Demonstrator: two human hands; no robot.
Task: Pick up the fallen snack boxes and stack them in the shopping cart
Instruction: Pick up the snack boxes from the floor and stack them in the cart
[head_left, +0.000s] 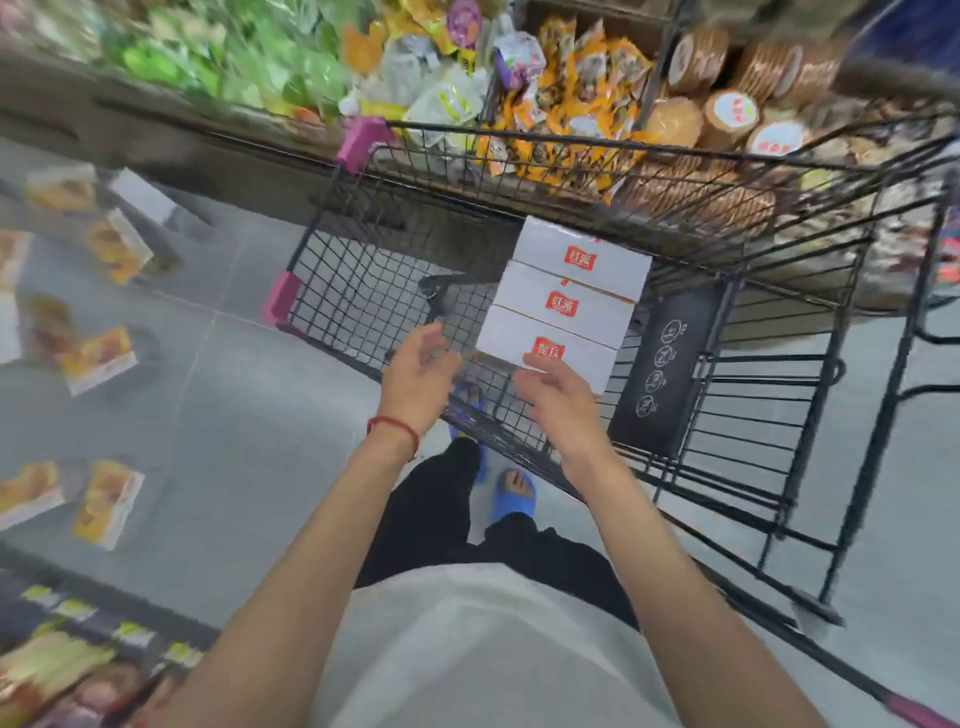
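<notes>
Three white snack boxes with red labels (563, 304) stand side by side in the black wire shopping cart (363, 291), against its right side. My right hand (558, 397) hovers at the nearest box with relaxed fingers, touching or just off its front edge. My left hand (418, 376), with a red string on the wrist, is open over the cart's near rim and holds nothing. Several orange and white snack boxes (106, 501) lie scattered on the grey floor at the left, blurred.
A shelf of bagged snacks and round biscuit packs (571, 93) runs behind the cart. Another shelf edge (78, 639) lies at the bottom left. The cart's folded child seat panel (665, 369) is to the right of the boxes. My feet in blue sandals (511, 493) stand beside the cart.
</notes>
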